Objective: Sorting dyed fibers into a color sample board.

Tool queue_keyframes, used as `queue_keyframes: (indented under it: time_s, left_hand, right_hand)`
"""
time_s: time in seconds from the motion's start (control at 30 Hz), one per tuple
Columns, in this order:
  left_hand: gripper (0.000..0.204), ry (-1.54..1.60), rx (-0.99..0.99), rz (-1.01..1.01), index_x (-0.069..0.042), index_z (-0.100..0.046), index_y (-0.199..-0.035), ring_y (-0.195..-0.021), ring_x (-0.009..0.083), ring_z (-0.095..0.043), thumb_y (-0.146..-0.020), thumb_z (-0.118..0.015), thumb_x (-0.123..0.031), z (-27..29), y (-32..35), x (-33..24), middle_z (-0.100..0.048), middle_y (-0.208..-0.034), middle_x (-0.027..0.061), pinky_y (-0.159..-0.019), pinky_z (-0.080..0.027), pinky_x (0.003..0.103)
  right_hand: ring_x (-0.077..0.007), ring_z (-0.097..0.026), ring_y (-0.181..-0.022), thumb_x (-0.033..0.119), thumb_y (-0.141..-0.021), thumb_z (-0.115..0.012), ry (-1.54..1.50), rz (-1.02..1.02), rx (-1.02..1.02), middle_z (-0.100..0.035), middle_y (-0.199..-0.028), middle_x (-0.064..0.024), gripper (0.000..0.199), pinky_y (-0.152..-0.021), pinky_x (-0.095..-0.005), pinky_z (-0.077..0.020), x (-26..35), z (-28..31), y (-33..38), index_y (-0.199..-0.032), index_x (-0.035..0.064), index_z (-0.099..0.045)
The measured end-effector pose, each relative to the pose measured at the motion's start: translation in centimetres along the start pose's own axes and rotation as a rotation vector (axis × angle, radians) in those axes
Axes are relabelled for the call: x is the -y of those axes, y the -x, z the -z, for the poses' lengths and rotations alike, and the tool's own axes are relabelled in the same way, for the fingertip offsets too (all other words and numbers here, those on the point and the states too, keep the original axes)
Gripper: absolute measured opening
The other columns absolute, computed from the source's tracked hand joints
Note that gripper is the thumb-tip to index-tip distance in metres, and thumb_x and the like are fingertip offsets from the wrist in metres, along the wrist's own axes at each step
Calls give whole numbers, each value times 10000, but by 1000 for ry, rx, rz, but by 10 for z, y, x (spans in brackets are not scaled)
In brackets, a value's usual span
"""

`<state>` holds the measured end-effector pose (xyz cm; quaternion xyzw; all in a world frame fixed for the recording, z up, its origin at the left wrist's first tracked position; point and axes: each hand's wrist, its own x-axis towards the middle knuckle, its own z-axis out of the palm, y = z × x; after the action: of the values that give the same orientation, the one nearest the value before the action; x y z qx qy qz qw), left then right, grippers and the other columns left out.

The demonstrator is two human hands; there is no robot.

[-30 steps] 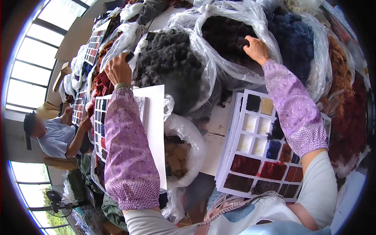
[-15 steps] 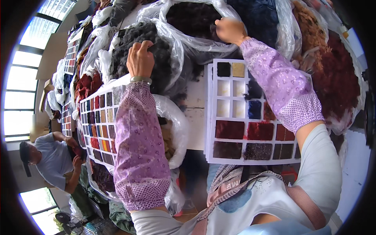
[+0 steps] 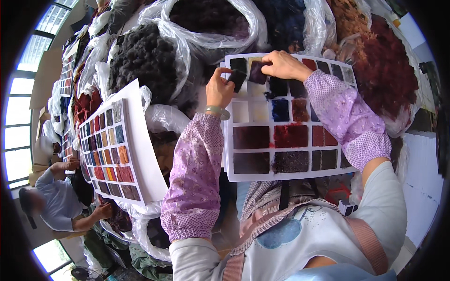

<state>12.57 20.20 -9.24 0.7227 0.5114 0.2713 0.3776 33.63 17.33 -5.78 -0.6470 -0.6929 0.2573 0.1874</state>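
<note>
A white sample card (image 3: pixel 262 175) with rows of dark, red, blue and pale fuzzy swatches lies in front of me. My left hand (image 3: pixel 219 89) pinches a small black tuft (image 3: pixel 237 77) over the card's top left corner. My right hand (image 3: pixel 281 64) presses a dark purple tuft (image 3: pixel 258 72) onto a square in the card's top row. Both forearms wear purple patterned sleeve covers.
Clear plastic bags of black (image 3: pixel 147 58), dark brown (image 3: pixel 208 16), navy (image 3: pixel 286 18) and red-brown fibre (image 3: pixel 384 65) crowd the far side. A second sample card (image 3: pixel 136 140) with many coloured swatches lies to the left. Another person (image 3: pixel 58 201) sits at lower left.
Both hands have come back from the fibre bags to the card's top row, each with a tuft. The view has tilted down, so the card sits nearer the centre.
</note>
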Motion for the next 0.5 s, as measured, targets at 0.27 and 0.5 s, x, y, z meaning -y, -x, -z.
queue_keyframes:
  time_s: [0.27,0.5]
  left_hand:
    - [265,-253,-31,68,-90,-557,-885,-705,271,-603,-655,-622,-203,-5,20,-9,-627,-714,87,-649,-447,371]
    - [304,-513,-44,-116,-114,-593,-920,-805,273,-583,-631,-662,-179,-5,21,-23,-613,-863,84,-706,-451,355]
  right_hand:
    - [-381,-578,-761,258,-660,-438,213,-26,182,-590,-778,-248,346,-708,-429,-444,1,-12,6,-737,-30,-614]
    - [-354,-579,-594,192,-665,-453,572,322,-46,-584,-631,-200,253,-568,-430,-454,-6,-17,12,-630,-19,-588]
